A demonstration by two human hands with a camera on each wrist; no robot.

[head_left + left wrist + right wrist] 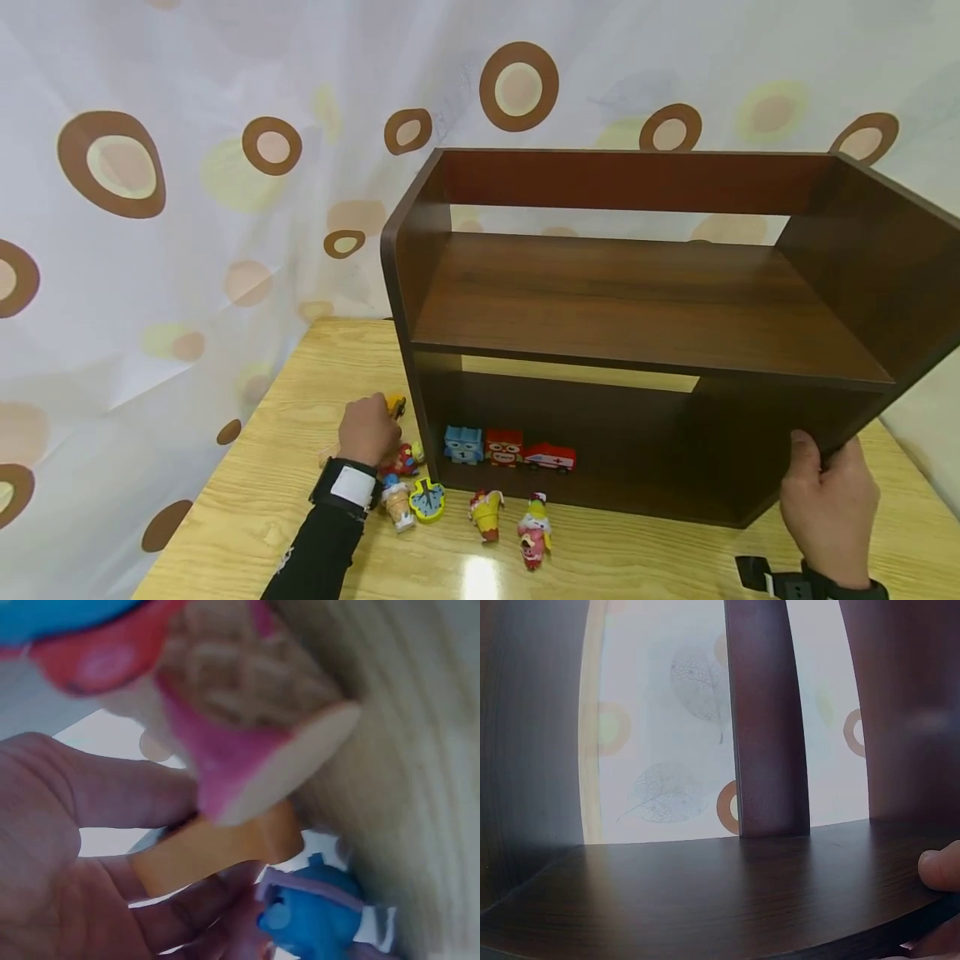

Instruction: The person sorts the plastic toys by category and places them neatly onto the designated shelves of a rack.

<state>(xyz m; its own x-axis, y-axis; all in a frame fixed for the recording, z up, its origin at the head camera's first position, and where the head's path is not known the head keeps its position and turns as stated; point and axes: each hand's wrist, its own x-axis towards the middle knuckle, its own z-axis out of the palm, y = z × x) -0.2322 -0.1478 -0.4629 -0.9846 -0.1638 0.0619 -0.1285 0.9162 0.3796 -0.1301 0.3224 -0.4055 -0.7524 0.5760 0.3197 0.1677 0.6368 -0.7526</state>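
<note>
My left hand (367, 429) is low over the table, left of a dark brown wooden shelf (645, 292). Its thumb and fingers pinch a yellow-orange toy (217, 851) with a dark part, mostly hidden by the hand in the head view. Close by lie an ice-cream-cone figure (399, 503), a red and blue toy figure (401, 461) and a yellow toy clock (427, 500). My right hand (831, 504) grips the front edge of the shelf's right side panel, thumb on the inner face. The shelf stands turned at an angle.
On the lower shelf board sit a blue block toy (463, 445), a red block toy (503, 447) and a red toy ambulance (550, 457). In front lie a yellow cone figure (487, 514) and a pink figure (534, 533). A patterned curtain (225, 208) hangs behind the table (225, 517).
</note>
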